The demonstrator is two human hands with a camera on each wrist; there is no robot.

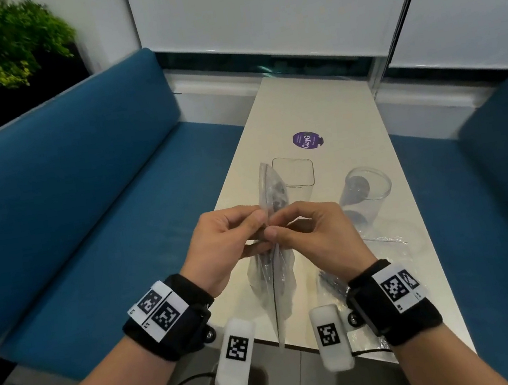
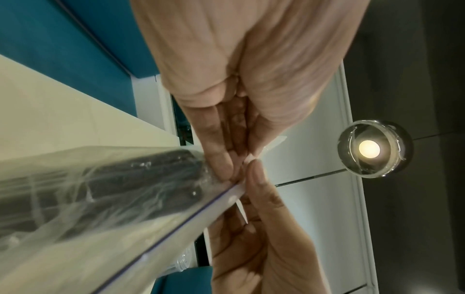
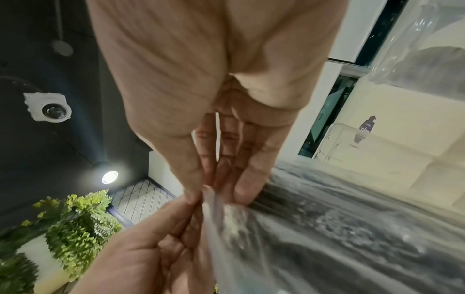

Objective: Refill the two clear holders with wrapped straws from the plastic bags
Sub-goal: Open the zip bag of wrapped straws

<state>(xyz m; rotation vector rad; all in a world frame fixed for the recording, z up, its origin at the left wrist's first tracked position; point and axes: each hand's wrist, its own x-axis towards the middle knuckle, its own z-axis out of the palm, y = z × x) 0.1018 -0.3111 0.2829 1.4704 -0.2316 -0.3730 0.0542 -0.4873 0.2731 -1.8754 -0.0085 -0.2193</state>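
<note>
My left hand [image 1: 221,247] and right hand [image 1: 313,236] each pinch one lip of the zip-top bag [image 1: 275,275], thumbs and forefingers meeting at its sealed strip. Dark wrapped straws [image 2: 141,175] lie inside, below my grip. I judge I'm opening the bag; next, the lips need pulling apart without tearing. Beyond my fingers stands the square holder [image 1: 294,174], right of it the round holder [image 1: 367,189]. A second bag [image 1: 384,248] lies under my right wrist.
</note>
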